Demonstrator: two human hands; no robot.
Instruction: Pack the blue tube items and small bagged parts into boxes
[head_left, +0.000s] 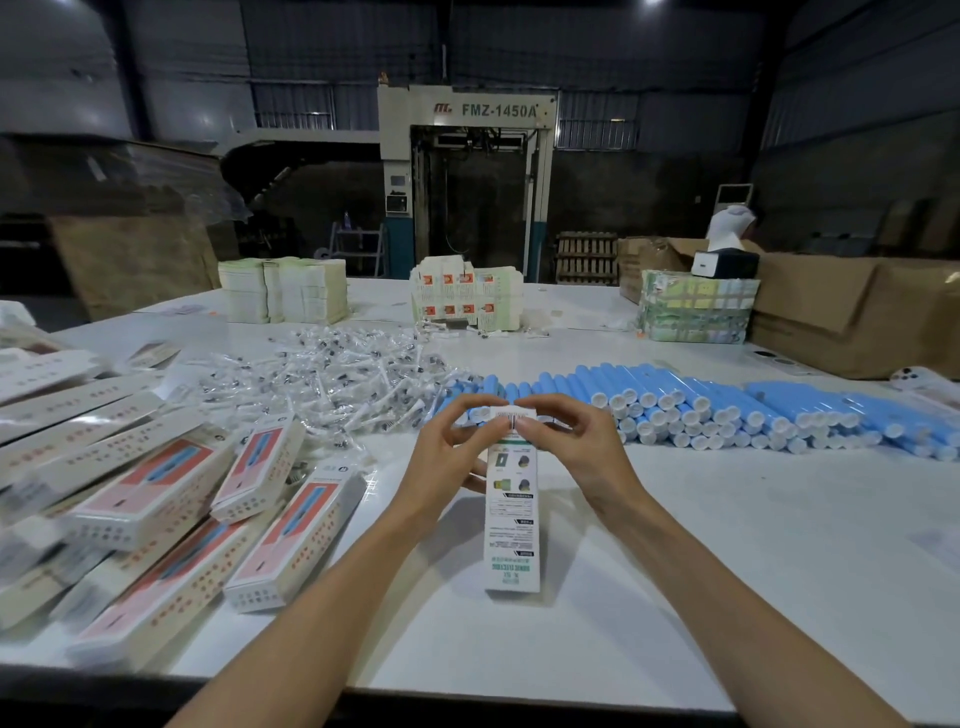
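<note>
A long white box (511, 525) with green print stands on end over the table's middle, its far end lifted. My left hand (451, 457) grips that far end from the left. My right hand (576, 441) pinches the end flap from the right, and both thumbs press on the flap with the barcode. Behind my hands lies a wide row of blue tubes (691, 402) with white caps. A heap of small clear bagged parts (332, 379) spreads to the left of the tubes.
Several packed boxes (156, 514) with pink fronts pile up at the left. Stacks of flat cartons (283, 288) and another stack (465, 299) stand at the table's far side. Brown cardboard boxes (841, 312) and a wrapped bundle (696, 306) sit at the far right.
</note>
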